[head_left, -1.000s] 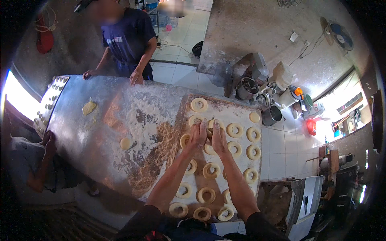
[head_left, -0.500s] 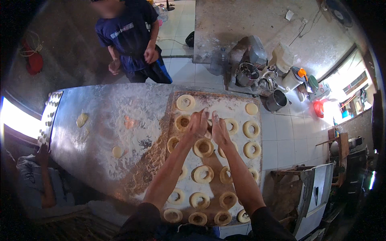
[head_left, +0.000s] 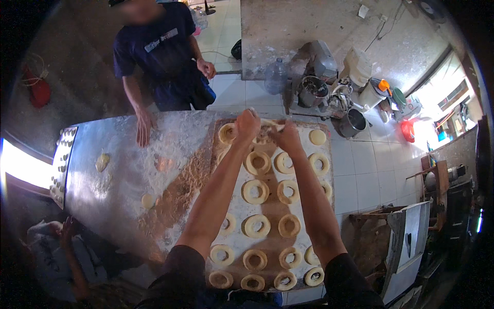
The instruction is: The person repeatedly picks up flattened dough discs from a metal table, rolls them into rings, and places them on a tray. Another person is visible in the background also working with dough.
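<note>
My left hand [head_left: 248, 126] and my right hand [head_left: 287, 137] are close together over the far end of a floured board [head_left: 301, 127]. Their fingers are closed on a pale dough ring [head_left: 268, 123] stretched between them; the right fingers are slightly blurred. Several dough rings lie in rows on the board, among them one ring [head_left: 258, 162] just below my hands and another ring [head_left: 255, 191] nearer me. A flat dough disc without a hole [head_left: 317, 137] sits at the far right corner. My forearms hide parts of some rings.
Left of the board is a floured metal table [head_left: 123, 185] with a small dough disc [head_left: 148, 201] and a dough lump [head_left: 102, 162]. A co-worker's hand [head_left: 144, 129] rests on its far edge. Another person's arm [head_left: 72, 252] is at lower left. A metal pot [head_left: 353, 123] stands on the floor.
My hands have moved farther away along the board and slightly apart, with the dough ring now visible between them. The co-worker has put one hand down on the table.
</note>
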Tool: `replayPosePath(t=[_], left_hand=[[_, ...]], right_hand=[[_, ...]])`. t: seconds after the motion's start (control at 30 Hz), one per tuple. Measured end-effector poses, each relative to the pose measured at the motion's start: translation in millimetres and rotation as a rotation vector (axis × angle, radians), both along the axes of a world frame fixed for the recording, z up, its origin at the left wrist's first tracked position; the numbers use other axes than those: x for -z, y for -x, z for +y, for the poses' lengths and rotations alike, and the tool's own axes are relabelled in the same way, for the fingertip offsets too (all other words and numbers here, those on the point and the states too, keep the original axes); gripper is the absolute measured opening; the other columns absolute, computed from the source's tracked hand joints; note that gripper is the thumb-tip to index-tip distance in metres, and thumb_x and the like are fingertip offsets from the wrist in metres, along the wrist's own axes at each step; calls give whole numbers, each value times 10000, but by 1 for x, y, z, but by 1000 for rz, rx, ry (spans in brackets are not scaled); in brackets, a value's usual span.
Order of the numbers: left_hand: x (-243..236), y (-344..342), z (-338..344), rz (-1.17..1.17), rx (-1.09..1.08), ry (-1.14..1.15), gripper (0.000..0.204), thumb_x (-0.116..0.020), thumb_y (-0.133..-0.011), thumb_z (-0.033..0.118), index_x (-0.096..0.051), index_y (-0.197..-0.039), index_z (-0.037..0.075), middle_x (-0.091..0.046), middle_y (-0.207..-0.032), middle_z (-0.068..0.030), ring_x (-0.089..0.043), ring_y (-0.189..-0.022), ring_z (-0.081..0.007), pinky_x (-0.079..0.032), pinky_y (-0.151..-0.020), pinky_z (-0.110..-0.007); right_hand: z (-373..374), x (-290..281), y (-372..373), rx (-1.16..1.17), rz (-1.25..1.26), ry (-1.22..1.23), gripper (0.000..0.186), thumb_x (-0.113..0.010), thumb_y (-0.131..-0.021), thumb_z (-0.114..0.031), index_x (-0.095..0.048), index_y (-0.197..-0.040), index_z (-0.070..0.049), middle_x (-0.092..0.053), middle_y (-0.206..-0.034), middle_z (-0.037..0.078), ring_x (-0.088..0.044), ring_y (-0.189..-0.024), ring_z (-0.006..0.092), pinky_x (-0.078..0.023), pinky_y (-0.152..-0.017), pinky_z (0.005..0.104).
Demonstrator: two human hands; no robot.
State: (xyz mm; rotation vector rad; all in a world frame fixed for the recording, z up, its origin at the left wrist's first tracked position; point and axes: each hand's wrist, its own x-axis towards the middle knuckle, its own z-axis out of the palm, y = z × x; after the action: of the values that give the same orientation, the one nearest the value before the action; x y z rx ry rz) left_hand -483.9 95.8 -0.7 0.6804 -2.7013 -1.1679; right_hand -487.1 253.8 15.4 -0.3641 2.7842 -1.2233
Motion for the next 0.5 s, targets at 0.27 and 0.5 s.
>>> replayPosePath(t=[0.27,0.5], left_hand=[[2,-13,-21,-56,428,319,308,-710,-785,280,-665,-1054,134,-641,-1121,-118,-537,-1143,-353,-233,-1035,-668],[-16,-124,-18,438,209,197,405,-694,-794,217,-589,-1156,68,-600,-1133,-183,-538,-1070,-398,-378,-961,-503]], right_hand=[[109,35,32,159,177,-641,407,-660,-786,-263,-614,-1097,-3,-535,-1270,242,-454,-1245,359,-423,-956,489],[140,19,54,29,-7,-398,240,-744,-704,-194,-685,-869,-29,-677,-912,186,-660,-846,276,-523,-722,407]])
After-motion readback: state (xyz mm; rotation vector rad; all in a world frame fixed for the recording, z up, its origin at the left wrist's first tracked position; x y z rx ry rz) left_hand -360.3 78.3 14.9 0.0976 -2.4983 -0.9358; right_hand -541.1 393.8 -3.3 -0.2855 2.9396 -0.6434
